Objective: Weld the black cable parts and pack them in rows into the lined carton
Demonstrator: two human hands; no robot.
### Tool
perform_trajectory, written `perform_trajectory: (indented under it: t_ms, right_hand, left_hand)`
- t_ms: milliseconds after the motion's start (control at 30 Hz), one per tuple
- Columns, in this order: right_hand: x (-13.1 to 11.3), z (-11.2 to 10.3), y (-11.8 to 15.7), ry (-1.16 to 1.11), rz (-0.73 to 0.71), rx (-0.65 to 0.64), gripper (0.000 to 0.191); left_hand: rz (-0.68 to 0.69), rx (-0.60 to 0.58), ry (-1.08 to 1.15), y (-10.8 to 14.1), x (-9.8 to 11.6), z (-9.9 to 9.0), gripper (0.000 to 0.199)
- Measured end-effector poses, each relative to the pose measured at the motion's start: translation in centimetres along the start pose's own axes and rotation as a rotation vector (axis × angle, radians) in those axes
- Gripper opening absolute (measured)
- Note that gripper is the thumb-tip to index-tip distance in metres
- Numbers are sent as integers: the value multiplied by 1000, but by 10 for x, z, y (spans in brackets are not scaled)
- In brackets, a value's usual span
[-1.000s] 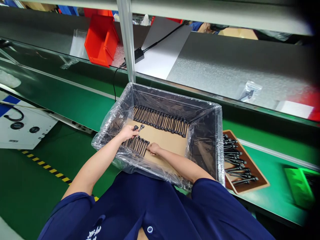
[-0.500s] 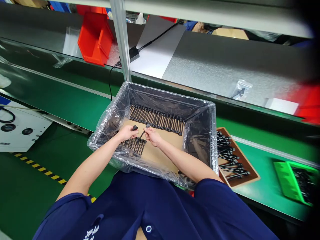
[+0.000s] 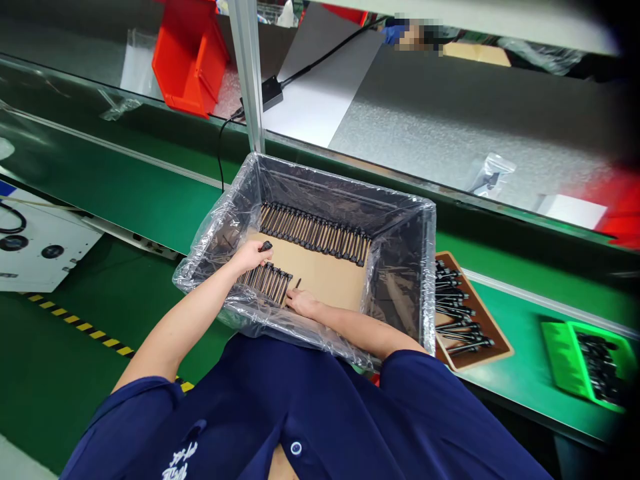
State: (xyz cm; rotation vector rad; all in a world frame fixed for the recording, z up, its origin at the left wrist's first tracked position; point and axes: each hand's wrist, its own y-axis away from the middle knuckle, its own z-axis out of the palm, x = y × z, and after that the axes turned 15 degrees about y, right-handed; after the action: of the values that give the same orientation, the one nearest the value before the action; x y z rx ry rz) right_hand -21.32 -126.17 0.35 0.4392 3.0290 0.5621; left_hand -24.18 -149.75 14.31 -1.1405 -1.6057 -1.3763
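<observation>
The left hand (image 3: pixel 254 256) is curled nearly closed around a black piece (image 3: pixel 266 246) near the crate's left wall, above the left part of the near row. The right hand (image 3: pixel 301 301) is low by the crate's near edge, fingers drawn together on a single rod (image 3: pixel 299 283); only its thin dark end shows above the hand, which covers the rest. It sits just beside the right end of the near row (image 3: pixel 267 283), whose slim black rods lie side by side toward the near-left corner. The far row (image 3: pixel 315 231), longer, runs along the far wall. Both lie on a cardboard sheet (image 3: pixel 333 275) in the crate (image 3: pixel 429 280), dark and lined with clear plastic. The crate stands on the green bench (image 3: pixel 530 323), its near-left corner appearing to reach past the near edge. Just beside its right edge is a brown tray (image 3: pixel 493 327) with more rods (image 3: pixel 463 327), loosely piled. Further right, near the bench's near edge, a green bin (image 3: pixel 560 360) holds small black parts (image 3: pixel 597 360).
</observation>
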Motion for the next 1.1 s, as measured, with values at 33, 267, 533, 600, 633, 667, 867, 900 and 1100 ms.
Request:
perform_trajectory:
  t_ms: [33,267,533,600,633,667,867,900,1100]
  right_hand:
    - [-3,4,-2,22,-23,5,22]
    - [-7,16,-7,66,-34,64,21]
    - [-8,19,-7,-56,26,133,18]
    - [-6,14,-5,-127,65,147,16]
    - [-4,9,-5,-185,105,163,15]
    - [-2,2,-5,-269,159,189,15]
    - [12,-73,-26,-1323,448,440,19]
    - [13,-88,-30,-1488,430,475,23]
    - [7,-137,-46,-1897,361,590,35]
  left_hand:
    - [-2,2,-2,0,0,0,25]
    - [-11,7,-9,-2,-5,-2,26]
    - [-82,-25,-29,-1,-7,-1,28]
    - [-109,-37,-21,1,-4,0,29]
    - [-120,-44,-12,1,-2,1,30]
    - [-129,-50,1,2,0,2,32]
    - [-33,-86,149,2,8,5,39]
    - [-11,-96,186,3,9,5,41]
    - [-71,-289,288,12,19,11,47]
